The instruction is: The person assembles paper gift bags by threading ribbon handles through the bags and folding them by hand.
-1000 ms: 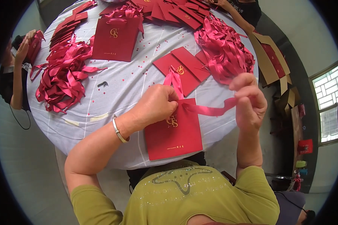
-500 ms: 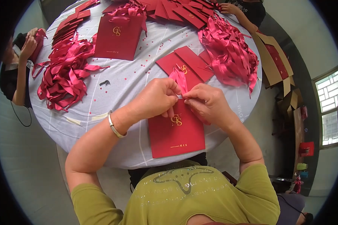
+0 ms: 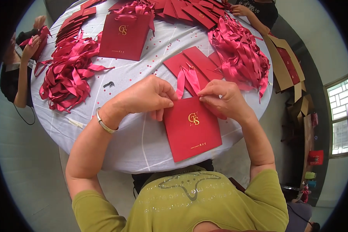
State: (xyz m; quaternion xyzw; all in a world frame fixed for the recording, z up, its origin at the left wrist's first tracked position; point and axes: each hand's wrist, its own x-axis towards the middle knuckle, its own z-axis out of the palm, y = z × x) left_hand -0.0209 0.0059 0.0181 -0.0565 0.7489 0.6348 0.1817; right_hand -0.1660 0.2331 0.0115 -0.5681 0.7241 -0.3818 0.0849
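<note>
A flat red paper gift bag (image 3: 193,131) with gold print lies near the table's front edge, slightly tilted. At its top edge a pink ribbon handle (image 3: 192,79) stands up in a loop. My left hand (image 3: 152,96) is closed, thumb and finger pinching the bag's upper left corner by the ribbon's left end. On the other side, my right hand (image 3: 224,98) pinches the ribbon where it meets the bag's top edge. More ribbon trails beneath my right fingers. Flat red bags (image 3: 195,58) lie just beyond the loop.
Ribbon piles lie left (image 3: 69,73) and right (image 3: 239,54). An upright red bag (image 3: 124,36) stands at far left, with stacked bags (image 3: 181,13) behind. Two people's hands, left (image 3: 31,46) and far right (image 3: 240,10), are nearby. An open carton (image 3: 284,62) is right of the table.
My hands have moved apart, the left one to the bag's corner. The bag has shifted right and tilted, and the ribbon loop has spread wider.
</note>
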